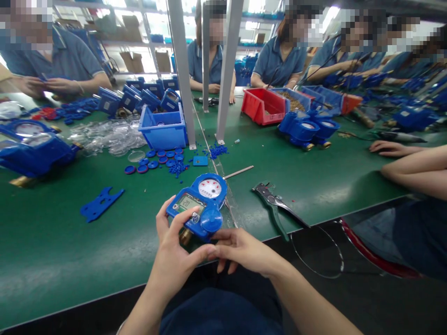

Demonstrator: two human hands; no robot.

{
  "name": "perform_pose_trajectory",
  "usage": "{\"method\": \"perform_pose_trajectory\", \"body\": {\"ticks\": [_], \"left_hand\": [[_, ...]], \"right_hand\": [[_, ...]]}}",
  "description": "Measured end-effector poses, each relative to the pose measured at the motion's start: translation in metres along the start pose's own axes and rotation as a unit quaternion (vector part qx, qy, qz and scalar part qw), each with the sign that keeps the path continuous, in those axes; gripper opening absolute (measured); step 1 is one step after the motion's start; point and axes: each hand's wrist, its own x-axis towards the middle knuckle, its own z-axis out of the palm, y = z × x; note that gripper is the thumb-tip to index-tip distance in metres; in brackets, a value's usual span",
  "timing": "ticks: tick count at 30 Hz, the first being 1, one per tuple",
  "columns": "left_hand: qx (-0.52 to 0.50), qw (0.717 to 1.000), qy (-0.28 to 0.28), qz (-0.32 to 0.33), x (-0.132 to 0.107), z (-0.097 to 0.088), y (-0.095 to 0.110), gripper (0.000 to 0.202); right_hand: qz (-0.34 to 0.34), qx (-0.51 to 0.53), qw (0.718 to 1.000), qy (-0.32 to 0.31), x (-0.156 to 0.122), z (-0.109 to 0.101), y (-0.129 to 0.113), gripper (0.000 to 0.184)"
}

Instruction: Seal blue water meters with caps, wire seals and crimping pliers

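Blue water meter [206, 204] above the near edge of a green worktop [52, 246], left hand [174, 244] gripping it, right hand [244, 249] bent at its lower corner, hold unclear, wire strippers [270, 197] right of it, grey posts [227, 70] beyond it, storage shelves [115, 44] behind.

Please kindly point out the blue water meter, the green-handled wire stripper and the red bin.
Blue water meter [210, 204]: head view, on the casing, near its middle.
Green-handled wire stripper [271, 199]: head view, on its metal body.
Red bin [252, 109]: head view, on its left outer wall.
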Motion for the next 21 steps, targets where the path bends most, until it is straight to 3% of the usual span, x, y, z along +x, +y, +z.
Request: {"method": "perform_pose_trajectory", "body": {"ticks": [3,6,9,11,16,19,21], "left_hand": [[-0.022,0.999,0.034,-0.018,-0.004,0.013,0.005,0.078],[-0.007,0.996,0.087,-0.011,-0.001,0.028,0.007,0.098],[0.073,0.986,0.147,0.036,0.007,0.033,0.006,0.104],[0.075,0.984,0.149,0.057,0.012,0.028,0.003,0.099],[0.038,0.993,0.039,0.102,0.015,-0.011,-0.017,0.099],[0.028,0.994,-0.032,0.103,0.006,-0.042,-0.033,0.109],[0.006,0.994,-0.090,0.064,0.002,-0.062,-0.040,0.120]], "right_hand": [[-0.033,-0.036,0.991,0.121,-0.011,-0.014,0.000,0.059],[-0.104,-0.040,0.961,0.253,-0.016,-0.026,-0.004,0.057],[-0.146,-0.059,0.936,0.316,-0.013,-0.031,-0.007,0.055],[-0.191,-0.100,0.916,0.337,-0.009,-0.031,-0.006,0.052],[-0.336,-0.282,0.813,0.382,0.007,-0.021,0.005,0.048],[-0.373,-0.393,0.763,0.351,0.014,-0.010,0.011,0.065],[-0.387,-0.432,0.745,0.328,0.019,-0.003,0.013,0.071]]}}
